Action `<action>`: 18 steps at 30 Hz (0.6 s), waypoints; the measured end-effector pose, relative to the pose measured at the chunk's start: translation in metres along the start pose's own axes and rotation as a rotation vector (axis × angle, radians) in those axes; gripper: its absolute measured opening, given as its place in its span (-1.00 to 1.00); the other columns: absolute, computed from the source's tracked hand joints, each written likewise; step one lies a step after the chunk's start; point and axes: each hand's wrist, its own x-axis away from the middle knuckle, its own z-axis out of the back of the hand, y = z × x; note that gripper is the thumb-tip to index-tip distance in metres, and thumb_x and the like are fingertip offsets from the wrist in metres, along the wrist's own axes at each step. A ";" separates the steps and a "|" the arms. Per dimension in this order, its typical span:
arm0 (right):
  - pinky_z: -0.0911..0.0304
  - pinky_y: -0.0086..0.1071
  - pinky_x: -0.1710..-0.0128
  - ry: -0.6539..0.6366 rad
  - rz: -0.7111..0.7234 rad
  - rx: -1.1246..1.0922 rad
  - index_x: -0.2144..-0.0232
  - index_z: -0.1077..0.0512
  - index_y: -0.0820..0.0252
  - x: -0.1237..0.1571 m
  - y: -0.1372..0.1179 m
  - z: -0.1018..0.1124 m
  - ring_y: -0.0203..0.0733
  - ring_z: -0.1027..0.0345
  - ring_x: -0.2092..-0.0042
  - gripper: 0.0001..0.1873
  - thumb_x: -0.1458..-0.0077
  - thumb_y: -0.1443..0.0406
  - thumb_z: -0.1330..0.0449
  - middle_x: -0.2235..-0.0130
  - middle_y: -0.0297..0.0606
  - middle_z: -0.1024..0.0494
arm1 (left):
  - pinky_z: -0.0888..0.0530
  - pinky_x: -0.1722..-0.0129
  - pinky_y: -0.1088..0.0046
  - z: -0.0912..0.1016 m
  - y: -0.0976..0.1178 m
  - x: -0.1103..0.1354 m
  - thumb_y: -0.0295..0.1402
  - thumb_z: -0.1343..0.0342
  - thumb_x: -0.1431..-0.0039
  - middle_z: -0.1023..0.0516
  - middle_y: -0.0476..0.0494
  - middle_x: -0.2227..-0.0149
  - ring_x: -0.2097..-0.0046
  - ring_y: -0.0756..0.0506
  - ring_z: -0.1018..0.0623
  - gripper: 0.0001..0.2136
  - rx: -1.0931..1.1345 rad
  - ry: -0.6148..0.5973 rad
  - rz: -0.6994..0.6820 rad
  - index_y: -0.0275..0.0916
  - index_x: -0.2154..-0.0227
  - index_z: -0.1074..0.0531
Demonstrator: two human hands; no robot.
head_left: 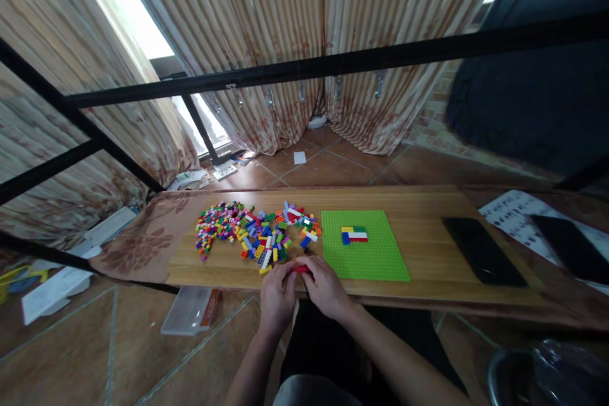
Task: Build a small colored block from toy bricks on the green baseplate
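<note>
Between my two hands, near the front edge of the wooden board, is a red toy brick. My left hand pinches its left end, and my right hand grips the right end. Fingers cover much of the brick, so its full shape is hidden. Just beyond my hands lies a loose pile of mixed building bricks. To the right sits a green baseplate, bearing a small block of yellow, green, blue, white and red bricks.
Smaller colourful pieces are heaped at the left of the wooden board. A dark phone-like slab lies on the right, near a printed sheet. Below the board's left front edge is a clear plastic box. A black metal bar crosses behind.
</note>
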 end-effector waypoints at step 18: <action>-0.28 -0.25 0.14 0.052 -0.178 0.096 0.23 -0.46 0.12 0.021 -0.005 0.045 -0.15 -0.37 0.18 -0.85 -0.20 0.32 -0.08 0.26 -0.25 -0.54 | -0.47 0.11 0.33 -0.007 0.019 -0.003 -0.30 -0.06 -0.17 -0.57 -0.11 0.25 0.18 -0.09 -0.54 -0.82 0.159 -0.039 -0.016 -0.19 0.26 -0.52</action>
